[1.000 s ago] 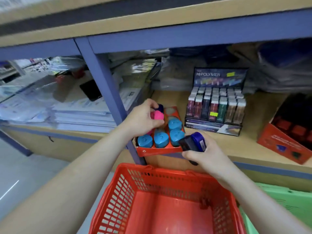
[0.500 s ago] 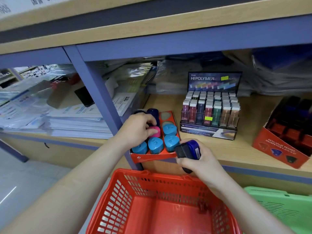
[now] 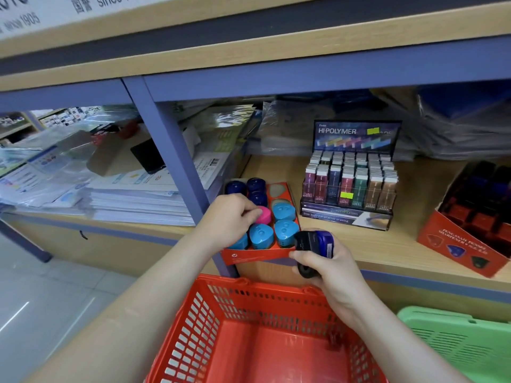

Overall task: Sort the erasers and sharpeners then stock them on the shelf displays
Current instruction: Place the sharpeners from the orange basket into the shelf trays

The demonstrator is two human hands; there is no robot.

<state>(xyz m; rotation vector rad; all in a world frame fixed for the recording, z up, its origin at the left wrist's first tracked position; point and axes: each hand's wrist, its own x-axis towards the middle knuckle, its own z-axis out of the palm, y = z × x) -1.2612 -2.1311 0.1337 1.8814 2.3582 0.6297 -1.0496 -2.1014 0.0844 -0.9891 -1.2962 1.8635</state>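
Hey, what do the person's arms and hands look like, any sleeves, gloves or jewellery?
The left hand and right hand wear no gloves, and no ring, watch or bracelet shows. The left forearm and right forearm are uncovered, with no sleeve in view.

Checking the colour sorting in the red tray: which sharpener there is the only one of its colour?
The pink sharpener, pinched by the left hand. Every other one in the red tray is light blue or dark blue.
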